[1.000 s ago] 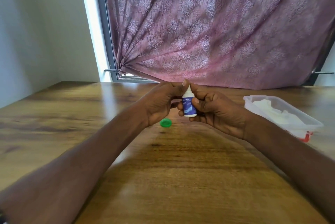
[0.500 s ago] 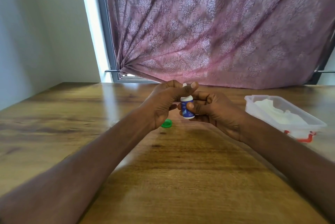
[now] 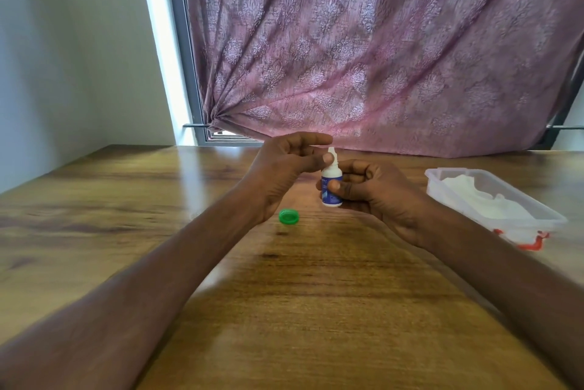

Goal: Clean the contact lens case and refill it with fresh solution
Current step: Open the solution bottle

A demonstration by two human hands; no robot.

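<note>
White and blue-labelled, the solution bottle (image 3: 331, 182) is held upright above the wooden table (image 3: 316, 310), gripped by the right hand (image 3: 373, 190). Its cap is touched by the left hand (image 3: 284, 165), fingers loosely extended. A green lens-case cap (image 3: 288, 217) is seen lying on the table just near of the hands, and a plastic container (image 3: 493, 203) at the right.

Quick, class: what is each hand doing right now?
Left hand: fingers at the solution bottle tip; grip cannot be told.
Right hand: holds the bottle upright.
</note>
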